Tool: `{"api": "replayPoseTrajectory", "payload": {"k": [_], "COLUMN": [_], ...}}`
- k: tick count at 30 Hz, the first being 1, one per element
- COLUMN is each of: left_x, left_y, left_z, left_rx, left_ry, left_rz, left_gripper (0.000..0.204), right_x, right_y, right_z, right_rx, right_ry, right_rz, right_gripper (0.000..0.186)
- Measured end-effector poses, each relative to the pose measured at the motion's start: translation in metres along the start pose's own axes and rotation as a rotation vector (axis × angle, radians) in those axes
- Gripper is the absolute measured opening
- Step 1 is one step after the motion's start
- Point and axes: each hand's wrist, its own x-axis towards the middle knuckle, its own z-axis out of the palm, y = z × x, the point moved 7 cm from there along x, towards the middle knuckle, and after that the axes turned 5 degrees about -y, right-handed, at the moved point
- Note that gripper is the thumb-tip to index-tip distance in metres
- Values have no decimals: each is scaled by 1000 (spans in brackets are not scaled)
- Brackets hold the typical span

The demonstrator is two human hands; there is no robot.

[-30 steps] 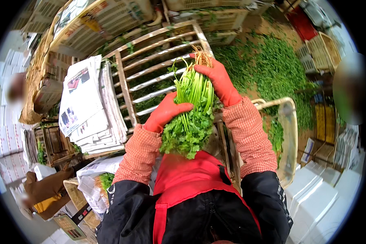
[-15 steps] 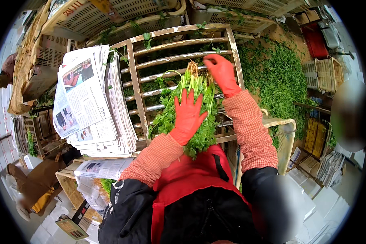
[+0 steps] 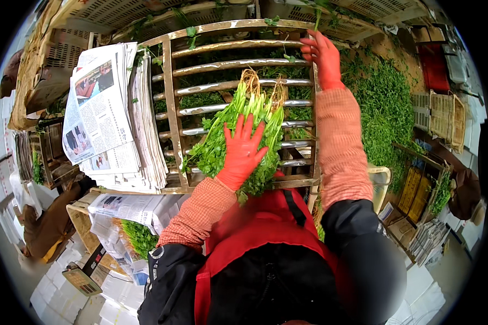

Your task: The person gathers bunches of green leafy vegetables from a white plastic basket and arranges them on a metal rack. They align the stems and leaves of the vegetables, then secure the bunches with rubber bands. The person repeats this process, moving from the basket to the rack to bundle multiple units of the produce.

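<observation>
My left hand [image 3: 243, 153], in a red rubber glove, lies spread and flat on a bunch of leafy green herbs [image 3: 257, 100] with pale stems and tan roots. The bunch rests on a slatted metal rack [image 3: 171, 86]. At the rack's top right corner, my right hand [image 3: 324, 62], also gloved, has its fingers curled at a thin green stem [image 3: 317, 19] and appears to pinch it. To the left of the bunch, a stack of newspapers [image 3: 100, 108] lies on the rack.
Plastic crates [image 3: 97, 21] border the rack's far side. Loose greens [image 3: 379, 108] cover the floor at right. A newspaper-lined crate of greens [image 3: 138, 238] and a scale [image 3: 81, 279] sit lower left. Co-workers in brown are partly visible at left [image 3: 46, 230] and right [image 3: 463, 192].
The bunch, earlier held in both hands, now lies on the rack under my spread left hand. My right hand has let go of its root end and moved up and right to a stem.
</observation>
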Motion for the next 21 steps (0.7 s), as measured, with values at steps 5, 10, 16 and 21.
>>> {"api": "replayPoseTrajectory", "payload": {"k": [5,10,16,21], "left_x": [-9,4,-25,-29], "left_y": [-37,-68,-55,-99], "left_z": [-60,-25,-46,-33], "left_rx": [-89,-72,-753,-413], "left_ry": [456,119,243,84], "left_rz": [-81,-289,-502,-613], "left_gripper": [68,63,58,56], "right_x": [-132,-184,-185,-166], "right_y": [43,82,10,38], "right_z": [-34,39,49,7], "right_rx": [-397,-353,-778,-972], "right_ry": [-223,-273,-180,-164], "right_rz": [365,592,94,130], "right_gripper": [40,47,50,49]}}
